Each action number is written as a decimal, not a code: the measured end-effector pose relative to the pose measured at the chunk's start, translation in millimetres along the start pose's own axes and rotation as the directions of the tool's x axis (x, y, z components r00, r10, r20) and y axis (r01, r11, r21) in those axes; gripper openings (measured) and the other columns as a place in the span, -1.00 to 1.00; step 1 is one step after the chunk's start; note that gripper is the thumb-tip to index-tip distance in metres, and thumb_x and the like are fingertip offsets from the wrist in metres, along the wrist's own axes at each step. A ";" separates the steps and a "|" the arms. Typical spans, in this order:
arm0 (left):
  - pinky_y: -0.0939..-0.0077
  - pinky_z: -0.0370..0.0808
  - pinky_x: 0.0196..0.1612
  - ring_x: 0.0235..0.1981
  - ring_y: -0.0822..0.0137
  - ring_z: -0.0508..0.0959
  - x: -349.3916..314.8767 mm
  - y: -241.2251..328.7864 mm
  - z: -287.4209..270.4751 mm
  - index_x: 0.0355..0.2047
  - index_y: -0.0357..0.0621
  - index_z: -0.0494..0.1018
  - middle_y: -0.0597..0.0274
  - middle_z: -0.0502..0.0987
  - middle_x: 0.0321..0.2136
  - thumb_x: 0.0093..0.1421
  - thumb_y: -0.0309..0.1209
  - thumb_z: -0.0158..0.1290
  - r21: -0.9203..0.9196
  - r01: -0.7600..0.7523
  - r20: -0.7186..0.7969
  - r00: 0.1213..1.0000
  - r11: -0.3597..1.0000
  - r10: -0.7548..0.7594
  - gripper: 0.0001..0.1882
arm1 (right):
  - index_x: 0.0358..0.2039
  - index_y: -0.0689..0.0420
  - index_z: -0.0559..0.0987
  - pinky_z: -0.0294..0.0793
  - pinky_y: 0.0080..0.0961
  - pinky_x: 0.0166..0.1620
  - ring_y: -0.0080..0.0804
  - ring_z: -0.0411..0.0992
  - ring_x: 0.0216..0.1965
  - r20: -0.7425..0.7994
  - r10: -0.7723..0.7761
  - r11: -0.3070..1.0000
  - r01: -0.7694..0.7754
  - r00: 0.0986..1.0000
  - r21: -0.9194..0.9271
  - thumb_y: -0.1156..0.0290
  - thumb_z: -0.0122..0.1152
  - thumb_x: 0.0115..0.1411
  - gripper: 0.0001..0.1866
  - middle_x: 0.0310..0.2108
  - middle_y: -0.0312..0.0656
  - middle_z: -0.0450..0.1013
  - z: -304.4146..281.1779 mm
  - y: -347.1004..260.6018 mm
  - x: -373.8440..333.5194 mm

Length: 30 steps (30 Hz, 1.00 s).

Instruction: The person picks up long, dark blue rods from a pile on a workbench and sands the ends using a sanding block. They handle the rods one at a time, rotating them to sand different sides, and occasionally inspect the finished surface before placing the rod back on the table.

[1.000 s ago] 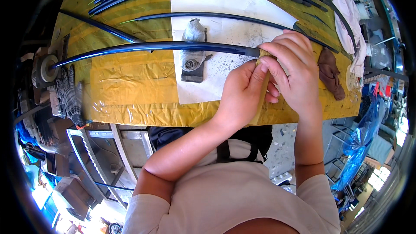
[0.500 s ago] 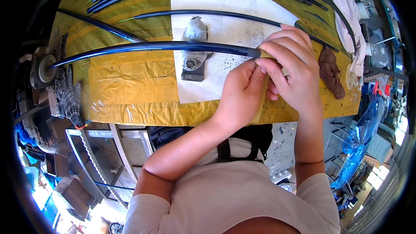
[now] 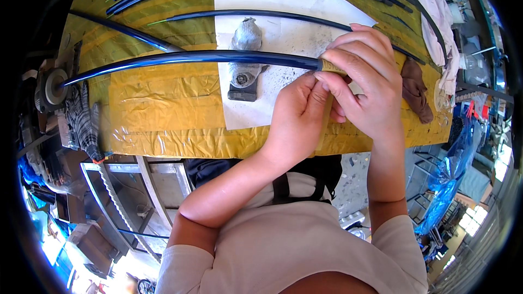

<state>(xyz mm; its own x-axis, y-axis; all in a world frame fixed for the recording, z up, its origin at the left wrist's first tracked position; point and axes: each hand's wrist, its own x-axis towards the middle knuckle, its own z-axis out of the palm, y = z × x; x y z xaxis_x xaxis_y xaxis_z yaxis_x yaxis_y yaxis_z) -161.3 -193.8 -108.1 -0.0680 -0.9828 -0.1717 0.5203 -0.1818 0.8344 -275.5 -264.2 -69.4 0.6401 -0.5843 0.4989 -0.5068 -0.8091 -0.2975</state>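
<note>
1. A bare left forearm (image 3: 231, 188) slants up and to the right from a bent elbow (image 3: 192, 213), crossing in front of the torso (image 3: 294, 234).
2. The left wrist (image 3: 272, 155) leads into a left hand (image 3: 294, 111) angled inward, back of the hand showing, its thumb (image 3: 317, 97) extended toward the opposite hand; its fingers are largely hidden.
3. A bare right forearm (image 3: 385, 171) rises almost straight, the right wrist (image 3: 388, 136) nearly in line with it.
4. The right hand (image 3: 370, 76) arches leftward, its fingers (image 3: 364, 59) curved and fanned, index finger and thumb (image 3: 344, 91) drawn into a pinch.
5. The two thumb tips meet or nearly meet; actual contact cannot be told.
</note>
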 end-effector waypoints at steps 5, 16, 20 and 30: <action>0.66 0.43 -0.46 -0.57 0.53 0.44 -0.7 1.5 -1.4 -0.38 -0.30 0.35 0.26 0.43 -0.58 0.35 -0.43 -0.26 0.032 -0.008 -0.001 1.000 0.999 0.008 -0.75 | -0.51 0.15 0.53 0.36 -0.28 -0.07 -0.26 0.41 -0.33 -0.030 -0.008 1.000 0.007 1.000 -0.025 0.38 0.35 -0.26 -0.75 -0.49 -0.24 0.42 4.2 3.7 -2.2; 0.66 0.44 -0.44 -0.56 0.52 0.44 0.4 -0.8 -3.7 -0.37 -0.31 0.35 0.25 0.43 -0.58 0.35 -0.44 -0.27 -0.010 0.031 0.003 1.000 0.999 -0.031 -0.76 | -0.52 0.15 0.53 0.35 -0.27 -0.05 -0.24 0.39 -0.33 -0.053 -0.010 1.000 0.010 0.999 -0.003 0.39 0.36 -0.28 -0.75 -0.50 -0.24 0.42 7.4 4.7 -2.4; 0.65 0.44 -0.44 -0.56 0.52 0.44 1.3 -2.8 -4.7 -0.37 -0.32 0.34 0.24 0.44 -0.58 0.35 -0.44 -0.27 -0.035 0.034 0.010 0.999 0.999 -0.034 -0.76 | -0.52 0.15 0.53 0.35 -0.28 -0.06 -0.24 0.39 -0.34 -0.070 -0.024 1.000 0.024 0.997 0.003 0.39 0.36 -0.28 -0.75 -0.51 -0.24 0.42 8.4 5.8 -1.8; 0.62 0.47 -0.39 -0.54 0.50 0.45 2.8 -7.7 -1.8 -0.31 -0.35 0.35 0.23 0.44 -0.54 0.35 -0.40 -0.27 -0.090 0.119 0.026 0.993 0.989 -0.117 -0.74 | -0.45 0.24 0.55 0.37 -0.24 -0.01 -0.25 0.44 -0.34 0.015 0.043 0.998 -0.043 0.999 0.044 0.50 0.36 -0.24 -0.74 -0.47 -0.17 0.46 2.4 7.6 -6.3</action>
<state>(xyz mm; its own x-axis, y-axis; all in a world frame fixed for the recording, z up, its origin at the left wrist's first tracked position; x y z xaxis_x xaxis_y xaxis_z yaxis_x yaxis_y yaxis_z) -164.0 -195.0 -116.0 -0.1507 -0.9552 -0.2548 0.5829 -0.2940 0.7575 -282.1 -266.9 -76.8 0.6261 -0.6193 0.4738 -0.5081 -0.7849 -0.3546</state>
